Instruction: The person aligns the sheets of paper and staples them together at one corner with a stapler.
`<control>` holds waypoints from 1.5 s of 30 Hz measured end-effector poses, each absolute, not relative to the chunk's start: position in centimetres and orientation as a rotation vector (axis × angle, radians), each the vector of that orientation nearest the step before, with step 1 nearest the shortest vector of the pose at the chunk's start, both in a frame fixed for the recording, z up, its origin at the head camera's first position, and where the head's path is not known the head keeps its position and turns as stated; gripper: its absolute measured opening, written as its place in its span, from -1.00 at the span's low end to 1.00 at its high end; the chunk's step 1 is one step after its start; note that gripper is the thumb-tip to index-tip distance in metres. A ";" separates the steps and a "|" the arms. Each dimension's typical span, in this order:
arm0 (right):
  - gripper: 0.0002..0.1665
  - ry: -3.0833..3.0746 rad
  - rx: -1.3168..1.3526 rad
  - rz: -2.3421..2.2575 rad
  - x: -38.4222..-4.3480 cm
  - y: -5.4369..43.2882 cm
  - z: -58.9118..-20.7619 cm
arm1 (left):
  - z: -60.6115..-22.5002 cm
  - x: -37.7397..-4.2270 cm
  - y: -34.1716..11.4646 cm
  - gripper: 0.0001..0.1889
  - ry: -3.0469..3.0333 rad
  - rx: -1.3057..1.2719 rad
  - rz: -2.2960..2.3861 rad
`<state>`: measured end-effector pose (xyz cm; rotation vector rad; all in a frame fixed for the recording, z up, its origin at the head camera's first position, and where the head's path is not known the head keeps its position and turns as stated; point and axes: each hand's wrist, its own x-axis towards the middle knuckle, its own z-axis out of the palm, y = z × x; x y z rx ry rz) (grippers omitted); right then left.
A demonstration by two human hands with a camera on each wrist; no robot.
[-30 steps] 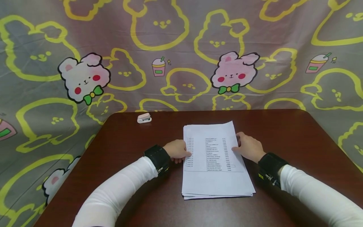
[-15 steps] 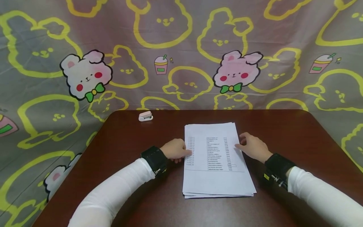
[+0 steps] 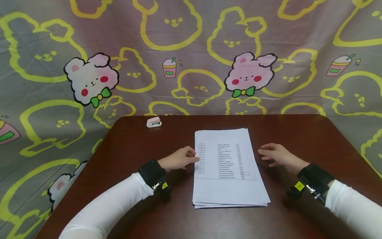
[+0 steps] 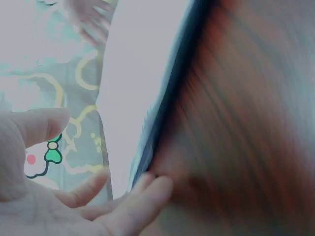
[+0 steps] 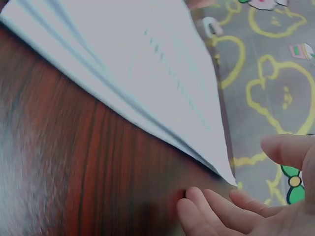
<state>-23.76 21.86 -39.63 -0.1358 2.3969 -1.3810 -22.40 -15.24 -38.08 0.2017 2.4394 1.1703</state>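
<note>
A stack of white paper sheets [image 3: 226,192], the top one printed with rows of small text, lies on the dark brown table. Its sheets are slightly uneven along the near edge. At the stack's left edge is my left hand [image 3: 176,159], thumb tip overlapping the paper in the head view. The left wrist view shows its thumb [image 4: 47,125] spread away from the loosely bent fingers [image 4: 147,201], with nothing between them. To the right of the stack, a small gap away, my right hand [image 3: 280,156] has its fingers [image 5: 211,211] relaxed and holds nothing.
A small white and pink stapler [image 3: 154,122] sits near the far left of the table [image 3: 143,146]. Behind the table's far edge hangs a patterned cloth [image 3: 197,39] with cartoon bears and rabbits. Black bands with small cameras circle both wrists.
My right hand has drawn off the stack's right edge toward the right. My left hand has loosened and shifted slightly left, its fingers opening. The paper stays in place on the table.
</note>
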 end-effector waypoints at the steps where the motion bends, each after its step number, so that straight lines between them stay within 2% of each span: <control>1: -0.24 2.370 -0.131 -1.404 -23.7 21.9 -39.6 | -38.0 -22.3 -15.3 -0.53 2.377 0.175 1.236; 6: -0.22 2.223 -0.119 -1.494 -23.8 22.0 -39.6 | -37.8 -22.1 -15.3 -0.42 2.061 0.040 1.521; 22: -0.21 2.009 0.075 -1.642 -24.2 20.8 -40.1 | -38.4 -22.3 -15.0 -0.45 1.647 -0.243 1.995; 34: -0.24 2.047 0.049 -1.656 -24.1 20.0 -40.2 | -40.6 -23.6 -13.6 -0.57 1.589 -0.190 2.004; 41: -0.32 2.194 -0.013 -1.605 -24.0 19.5 -40.6 | -41.5 -23.6 -12.8 -0.49 1.641 -0.155 2.090; 45: -0.22 2.222 -0.019 -1.601 -24.3 19.1 -40.7 | -41.4 -23.5 -12.5 -0.48 1.646 -0.139 2.152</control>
